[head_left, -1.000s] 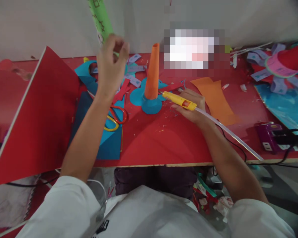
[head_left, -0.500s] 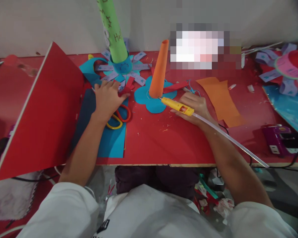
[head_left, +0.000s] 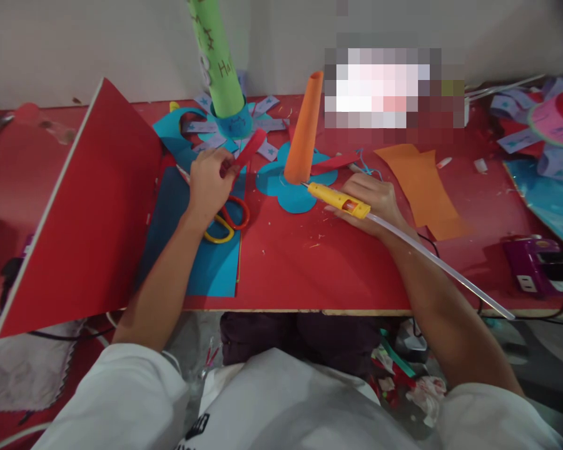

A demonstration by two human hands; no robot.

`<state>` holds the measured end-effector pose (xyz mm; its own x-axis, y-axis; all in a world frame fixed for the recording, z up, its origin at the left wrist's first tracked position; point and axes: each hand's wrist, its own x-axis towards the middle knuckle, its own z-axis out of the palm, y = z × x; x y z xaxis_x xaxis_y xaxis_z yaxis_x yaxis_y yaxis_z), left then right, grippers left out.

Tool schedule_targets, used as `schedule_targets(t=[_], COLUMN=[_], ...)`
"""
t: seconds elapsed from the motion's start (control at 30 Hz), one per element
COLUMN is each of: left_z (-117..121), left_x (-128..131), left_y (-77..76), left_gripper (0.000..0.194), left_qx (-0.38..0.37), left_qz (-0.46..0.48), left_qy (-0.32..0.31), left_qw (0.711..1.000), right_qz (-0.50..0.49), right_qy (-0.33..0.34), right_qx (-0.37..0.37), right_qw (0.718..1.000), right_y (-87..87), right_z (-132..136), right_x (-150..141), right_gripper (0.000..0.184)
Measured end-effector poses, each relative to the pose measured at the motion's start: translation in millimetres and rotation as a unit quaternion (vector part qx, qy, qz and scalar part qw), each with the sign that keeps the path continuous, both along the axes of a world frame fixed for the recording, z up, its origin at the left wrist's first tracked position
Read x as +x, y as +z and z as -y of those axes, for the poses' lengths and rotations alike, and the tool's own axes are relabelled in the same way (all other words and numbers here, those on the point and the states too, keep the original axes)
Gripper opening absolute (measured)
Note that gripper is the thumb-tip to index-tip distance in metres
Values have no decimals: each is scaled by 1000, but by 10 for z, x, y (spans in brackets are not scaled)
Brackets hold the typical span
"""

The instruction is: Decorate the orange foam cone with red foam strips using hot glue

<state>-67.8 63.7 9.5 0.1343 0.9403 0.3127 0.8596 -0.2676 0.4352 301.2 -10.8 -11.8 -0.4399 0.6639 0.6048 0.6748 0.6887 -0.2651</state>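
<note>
My left hand [head_left: 212, 178] is closed on the end of a red paper strip [head_left: 252, 149], lifted above blue sheets [head_left: 216, 269]. Below that hand lie scissors with red and yellow handles [head_left: 222, 230], their blades partly covered. My right hand [head_left: 368, 200] grips a yellow glue gun [head_left: 338, 199], a long clear glue stick [head_left: 441, 265] trailing from its back. Its nozzle is at the foot of an orange paper cone [head_left: 304, 128], which stands on a blue paper flower [head_left: 296, 200]. Another red strip [head_left: 333, 163] lies behind the glue gun.
A green paper tube [head_left: 219, 62] stands at the back in a blue ring with lilac strips. An upright red board [head_left: 84, 225] is at the left. Orange paper [head_left: 425, 190], a purple power box [head_left: 535, 265] and a pink ring craft [head_left: 556, 119] are at the right.
My left hand has taken hold of the red strip and raised its far end, moving slightly right. The right hand and glue gun stay at the cone's foot.
</note>
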Motion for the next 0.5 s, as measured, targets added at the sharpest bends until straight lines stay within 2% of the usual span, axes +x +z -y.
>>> schedule_targets(t=[0.27, 0.5], left_z=[-12, -43], left_x=[29, 35], left_y=[1, -50], left_gripper=[23, 35], left_qx=[53, 63], left_qz=[189, 243], left_qy=[-39, -33], left_qw=[980, 967], right_qz=[-19, -13], right_qy=[-21, -27], right_qx=[-37, -60], right_qw=[999, 998], right_y=[52, 33], right_z=[21, 14], right_x=[-10, 4], right_gripper=[42, 45])
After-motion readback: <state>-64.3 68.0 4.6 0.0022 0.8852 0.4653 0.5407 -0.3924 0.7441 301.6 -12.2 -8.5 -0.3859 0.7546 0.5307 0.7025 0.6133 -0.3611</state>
